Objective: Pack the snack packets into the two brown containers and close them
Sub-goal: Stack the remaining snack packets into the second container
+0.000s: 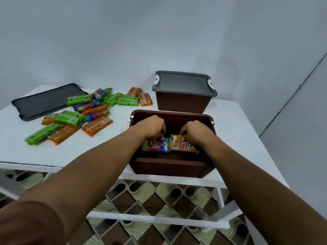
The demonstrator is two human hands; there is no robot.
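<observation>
An open brown container stands at the table's near edge. Both my hands reach into it. My left hand grips a multicoloured snack packet, and my right hand grips an orange snack packet beside it. A second brown container stands behind, with a grey lid on top. Several green, orange and purple packets lie loose on the table to the left.
A loose grey lid lies flat at the far left of the white table. A pale wall rises just behind the table. A patterned floor and white frame bars show below the table's near edge.
</observation>
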